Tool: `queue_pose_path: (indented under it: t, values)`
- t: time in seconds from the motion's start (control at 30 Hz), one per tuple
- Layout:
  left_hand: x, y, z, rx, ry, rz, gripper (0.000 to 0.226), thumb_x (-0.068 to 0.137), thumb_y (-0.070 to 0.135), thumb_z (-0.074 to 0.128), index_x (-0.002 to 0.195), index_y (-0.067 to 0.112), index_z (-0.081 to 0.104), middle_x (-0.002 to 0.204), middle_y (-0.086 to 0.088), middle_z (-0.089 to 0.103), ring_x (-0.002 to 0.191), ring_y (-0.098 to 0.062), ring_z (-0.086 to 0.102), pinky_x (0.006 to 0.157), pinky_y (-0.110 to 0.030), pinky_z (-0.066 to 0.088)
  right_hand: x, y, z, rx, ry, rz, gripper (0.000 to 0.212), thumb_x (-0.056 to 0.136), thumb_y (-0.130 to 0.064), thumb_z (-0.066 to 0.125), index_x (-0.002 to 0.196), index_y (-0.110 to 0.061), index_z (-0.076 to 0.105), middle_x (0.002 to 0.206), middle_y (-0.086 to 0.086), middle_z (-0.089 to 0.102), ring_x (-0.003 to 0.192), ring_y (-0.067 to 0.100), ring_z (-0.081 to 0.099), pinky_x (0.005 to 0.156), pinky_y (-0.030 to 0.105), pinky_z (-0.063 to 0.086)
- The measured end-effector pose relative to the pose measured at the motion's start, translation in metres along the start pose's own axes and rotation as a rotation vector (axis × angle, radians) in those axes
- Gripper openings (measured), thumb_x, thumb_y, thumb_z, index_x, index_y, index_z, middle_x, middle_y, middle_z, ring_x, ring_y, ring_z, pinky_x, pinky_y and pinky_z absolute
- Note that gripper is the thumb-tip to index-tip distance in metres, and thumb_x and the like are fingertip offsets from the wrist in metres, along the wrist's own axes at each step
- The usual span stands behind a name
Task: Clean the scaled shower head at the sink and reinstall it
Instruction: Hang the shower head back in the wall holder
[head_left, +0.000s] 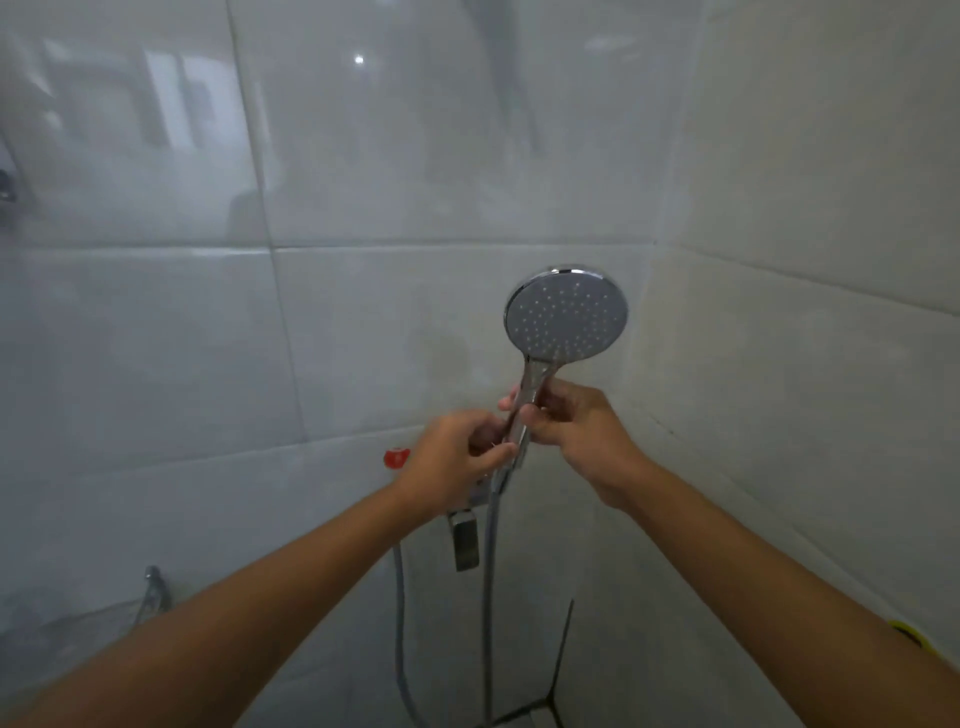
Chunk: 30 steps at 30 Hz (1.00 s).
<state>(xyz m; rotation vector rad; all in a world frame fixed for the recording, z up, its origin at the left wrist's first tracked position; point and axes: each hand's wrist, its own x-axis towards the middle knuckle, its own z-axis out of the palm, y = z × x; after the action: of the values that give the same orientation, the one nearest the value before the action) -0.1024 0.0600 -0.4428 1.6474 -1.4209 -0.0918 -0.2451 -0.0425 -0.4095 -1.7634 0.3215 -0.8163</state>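
A chrome shower head (566, 314) with a round grey spray face full of small nozzles stands upright in front of the tiled corner, face toward me. My right hand (576, 428) grips its chrome handle just below the face. My left hand (457, 457) pinches the bottom end of the handle, where the silver hose (488, 571) joins it. The hose hangs straight down from there and loops back up on the left.
A chrome mixer lever (464, 540) and a red valve knob (396, 457) sit on the wall behind my left hand. Another chrome tap (153, 587) shows at lower left. Glossy grey tiles cover both walls, which meet in a corner on the right.
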Motion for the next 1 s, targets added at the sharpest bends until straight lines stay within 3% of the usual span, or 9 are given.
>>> queue_pose_path:
  t: [0.07,0.27,0.5,0.77,0.87,0.93,1.0]
  values:
    - [0.016,0.012,-0.018,0.046,0.031,0.040,0.008,0.081,0.020,0.074,0.086,0.018,0.069,0.078,-0.002,0.073,0.071,-0.017,0.069,0.069,-0.041,0.057,0.018,-0.020,-0.002,-0.030,-0.006,-0.048,0.020,0.089,0.004,0.065,0.101,-0.011,0.070,0.096,0.008,0.074,0.086,0.013,0.070,0.081,0.028,0.058]
    - [0.063,0.051,-0.067,0.143,0.132,0.110,0.012,0.080,0.021,0.076,0.090,0.015,0.073,0.078,0.002,0.073,0.069,-0.010,0.069,0.071,-0.036,0.059,0.066,-0.084,-0.011,-0.159,-0.062,-0.189,0.023,0.085,0.004,0.070,0.101,-0.013,0.071,0.101,0.023,0.073,0.087,0.022,0.067,0.088,0.047,0.055]
    - [0.119,0.097,-0.109,0.151,0.240,0.212,0.011,0.076,0.017,0.078,0.083,0.010,0.073,0.073,-0.002,0.074,0.067,-0.013,0.071,0.068,-0.038,0.059,0.109,-0.158,-0.032,-0.238,-0.093,-0.328,0.025,0.085,0.005,0.069,0.110,0.007,0.069,0.108,0.029,0.070,0.093,0.026,0.068,0.088,0.040,0.056]
    - [0.175,0.151,-0.165,0.169,0.374,0.337,0.013,0.076,0.020,0.078,0.086,0.014,0.073,0.075,0.002,0.074,0.067,-0.008,0.071,0.070,-0.033,0.061,0.154,-0.246,-0.039,-0.291,-0.050,-0.506,0.025,0.085,0.006,0.068,0.110,0.005,0.070,0.104,0.022,0.073,0.097,0.035,0.071,0.085,0.035,0.060]
    - [0.190,0.174,-0.190,0.169,0.425,0.381,0.014,0.078,0.020,0.077,0.089,0.013,0.073,0.075,0.006,0.072,0.067,-0.005,0.070,0.069,-0.023,0.060,0.170,-0.280,-0.036,-0.297,-0.035,-0.542,0.023,0.086,0.007,0.067,0.109,0.003,0.069,0.103,0.021,0.073,0.095,0.033,0.072,0.084,0.032,0.060]
    - [0.199,0.189,-0.206,0.176,0.456,0.399,0.014,0.080,0.019,0.076,0.091,0.013,0.072,0.075,0.009,0.069,0.068,-0.004,0.068,0.067,-0.016,0.058,0.184,-0.303,-0.034,-0.298,-0.025,-0.579,0.023,0.086,0.006,0.068,0.108,0.001,0.070,0.102,0.020,0.073,0.094,0.033,0.072,0.085,0.037,0.060]
    - [0.211,0.201,-0.223,0.213,0.497,0.424,0.012,0.080,0.019,0.076,0.089,0.012,0.072,0.074,0.006,0.070,0.068,-0.007,0.069,0.067,-0.019,0.058,0.198,-0.323,-0.032,-0.298,-0.016,-0.609,0.023,0.086,0.006,0.068,0.108,0.002,0.070,0.102,0.022,0.073,0.094,0.034,0.072,0.086,0.041,0.060]
